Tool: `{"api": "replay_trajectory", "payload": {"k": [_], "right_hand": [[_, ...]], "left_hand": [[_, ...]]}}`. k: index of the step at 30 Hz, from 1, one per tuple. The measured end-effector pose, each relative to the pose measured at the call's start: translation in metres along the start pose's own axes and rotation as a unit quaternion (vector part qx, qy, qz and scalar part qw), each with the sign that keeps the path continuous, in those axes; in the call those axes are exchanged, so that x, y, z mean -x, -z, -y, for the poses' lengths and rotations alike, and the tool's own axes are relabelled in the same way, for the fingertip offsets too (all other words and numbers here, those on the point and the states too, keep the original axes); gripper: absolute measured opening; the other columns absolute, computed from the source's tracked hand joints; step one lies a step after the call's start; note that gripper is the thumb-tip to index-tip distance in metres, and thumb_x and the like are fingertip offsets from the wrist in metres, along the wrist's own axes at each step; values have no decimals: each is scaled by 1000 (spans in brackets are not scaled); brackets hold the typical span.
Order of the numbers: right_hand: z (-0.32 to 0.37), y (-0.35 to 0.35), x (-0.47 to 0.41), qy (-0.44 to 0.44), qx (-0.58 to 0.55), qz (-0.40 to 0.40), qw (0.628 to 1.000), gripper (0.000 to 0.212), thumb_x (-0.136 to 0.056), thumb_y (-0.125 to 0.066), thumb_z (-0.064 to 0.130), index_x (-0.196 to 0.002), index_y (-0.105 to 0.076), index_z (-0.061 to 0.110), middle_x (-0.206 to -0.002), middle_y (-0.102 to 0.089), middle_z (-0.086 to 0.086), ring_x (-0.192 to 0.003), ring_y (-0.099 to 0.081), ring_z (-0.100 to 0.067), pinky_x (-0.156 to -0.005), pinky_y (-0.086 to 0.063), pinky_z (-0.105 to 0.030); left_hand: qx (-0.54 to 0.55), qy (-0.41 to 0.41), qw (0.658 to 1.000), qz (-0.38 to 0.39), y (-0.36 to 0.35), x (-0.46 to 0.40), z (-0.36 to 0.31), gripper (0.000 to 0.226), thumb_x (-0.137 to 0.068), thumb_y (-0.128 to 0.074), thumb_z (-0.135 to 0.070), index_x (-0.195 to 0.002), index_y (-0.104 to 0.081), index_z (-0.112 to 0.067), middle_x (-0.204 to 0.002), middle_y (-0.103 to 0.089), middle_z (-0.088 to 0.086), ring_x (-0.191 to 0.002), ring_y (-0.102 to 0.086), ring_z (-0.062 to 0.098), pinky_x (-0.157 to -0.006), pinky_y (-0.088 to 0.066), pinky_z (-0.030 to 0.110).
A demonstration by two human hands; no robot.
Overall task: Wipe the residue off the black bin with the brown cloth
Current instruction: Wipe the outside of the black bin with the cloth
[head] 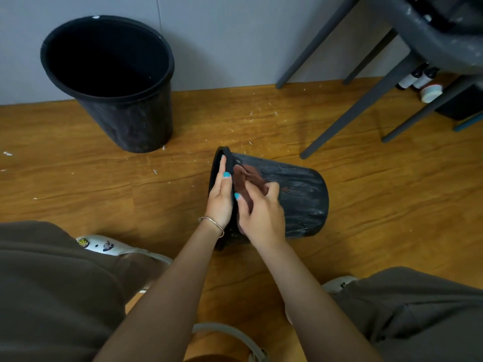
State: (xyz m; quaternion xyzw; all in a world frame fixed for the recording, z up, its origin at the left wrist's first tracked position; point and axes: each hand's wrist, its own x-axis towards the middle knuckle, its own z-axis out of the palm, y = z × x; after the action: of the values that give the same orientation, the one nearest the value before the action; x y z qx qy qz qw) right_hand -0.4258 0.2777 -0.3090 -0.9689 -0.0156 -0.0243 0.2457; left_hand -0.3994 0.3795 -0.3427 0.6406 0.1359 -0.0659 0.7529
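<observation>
- The bin (300, 197) is lying on its side on the floor (78, 178) between the person's knees, mouth pointing left, probably so its outer wall is facing up for wiping.
- The left hand (220, 199) is bracing the rim, fingers straight along it with the thumb on the outside, seemingly keeping the bin from rolling.
- The right hand (261, 218) is gripping the cloth (247, 180), fingers curled round it, and pressing it on the wall just beside the rim.
- White streaks are still showing across the wall toward the base, so much of the wiping looks undone.
- A second bin (112, 82) is standing upright by the wall, well apart.
- Chair legs (366, 100) are standing near the base end; they could be crowding a turn of the bin that way.
- White flecks are lying scattered on the floor.
</observation>
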Motion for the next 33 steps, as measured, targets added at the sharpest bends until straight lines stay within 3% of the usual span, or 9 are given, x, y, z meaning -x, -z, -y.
{"api": "replay_trajectory", "payload": {"k": [3,6,9,13,17,23,27,30,33], "right_hand": [[14,1,-33,-80,32,11,996,36,-97,-47,40,-131,-53,29,-118,-36,-5,-92,-59,-27,-75,-52,-33],[14,-3,-24,-36,33,-11,999,36,-98,-46,40,-130,-54,26,-118,-38,-7,-88,-60,-24,-70,-52,-28],[2,-6,15,32,7,-14,999,35,-96,-50,35,-128,-58,22,-116,-44,-8,-85,-60,-19,-69,-52,-25],[9,0,-16,-34,49,21,998,35,-96,-48,43,-123,-59,23,-114,-41,-6,-82,-60,-24,-69,-55,-35],[14,-1,-35,-57,65,6,996,35,-96,-47,46,-122,-59,28,-113,-41,-4,-81,-59,-22,-67,-54,-32],[-5,-6,12,31,49,-14,998,30,-91,-59,39,-114,-65,22,-105,-48,-5,-69,-60,-20,-54,-55,-32],[6,6,-28,-80,79,-4,994,34,-93,-50,49,-113,-63,25,-113,-36,-2,-96,-53,-24,-71,-52,-36],[9,4,-31,-70,137,-29,988,47,-92,-44,61,-114,-59,22,-137,-35,-3,-118,-38,-29,-89,-47,-42],[7,-4,-21,-64,93,-21,993,49,-96,-43,52,-136,-47,24,-144,-40,0,-124,-35,-29,-93,-47,-45]], "left_hand": [[-15,-20,1000,-1,0,8,1,46,-104,-28,-33,-148,-17,-39,-153,-28,-9,-136,-29,4,-100,-28,10],[-23,-22,999,-12,1,4,-1,45,-104,-27,-34,-148,-19,-37,-152,-31,-8,-134,-32,3,-94,-29,-2],[-7,-9,1000,-11,3,0,0,43,-103,-27,-39,-145,-18,-48,-151,-34,-5,-133,-40,10,-107,-35,22],[-10,-8,1000,-7,1,10,1,46,-104,-29,-34,-148,-17,-41,-149,-33,-11,-122,-41,-6,-90,-34,0],[-2,-12,1000,-9,1,8,3,45,-103,-30,-37,-146,-19,-45,-148,-40,-3,-126,-46,7,-102,-38,15],[7,-3,1000,-18,1,5,3,41,-103,-31,-35,-139,-22,-52,-144,-42,-9,-124,-45,3,-97,-36,10],[-42,-22,999,-26,0,11,5,46,-104,-30,-28,-148,-20,-36,-89,-55,-11,-78,-50,-7,-75,-39,5],[-24,-24,999,-16,-1,10,5,45,-104,-30,-27,-146,-20,-40,-113,-55,-22,-94,-53,-15,-84,-39,6],[-32,-17,999,-13,-1,10,8,46,-104,-29,-29,-148,-19,-39,-126,-48,-24,-96,-49,-20,-89,-40,6]]}}
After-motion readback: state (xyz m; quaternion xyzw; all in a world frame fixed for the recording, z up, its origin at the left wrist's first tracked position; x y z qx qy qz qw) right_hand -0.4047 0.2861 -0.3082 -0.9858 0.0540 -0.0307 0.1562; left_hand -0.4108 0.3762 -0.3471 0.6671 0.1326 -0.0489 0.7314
